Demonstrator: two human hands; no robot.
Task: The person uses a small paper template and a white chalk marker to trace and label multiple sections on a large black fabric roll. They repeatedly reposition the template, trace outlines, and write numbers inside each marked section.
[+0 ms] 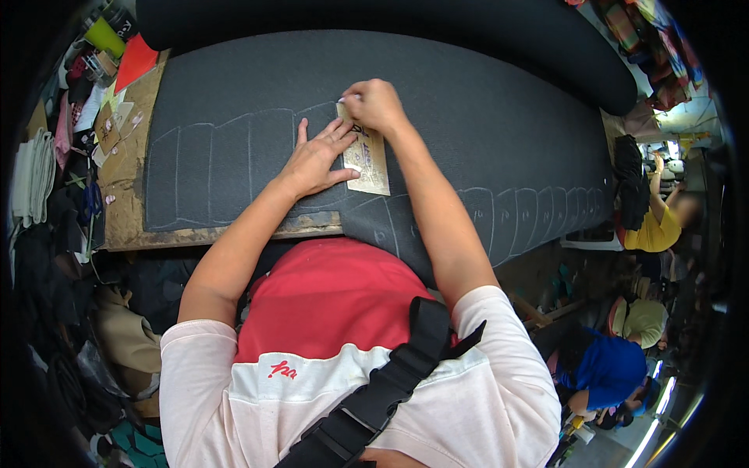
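Dark grey fabric [289, 70] covers the table, marked with white outlines in a row of panel shapes. A tan card template [371, 171] lies flat on it, beside the last outline of the upper row. My left hand [318, 158] is spread over the template's left edge, fingers stretched out, pressing it down. At the template's far end my right hand [375, 107] is closed in a pinch on a small piece of chalk, mostly hidden by the fingers.
A thick dark fabric roll [374, 22] lies along the far side. The wooden table edge [234, 234] shows at near left, a red sheet [136, 64] at far left. Folded cloth [34, 179] is piled left. People in yellow [655, 228] and blue [612, 366] sit at right.
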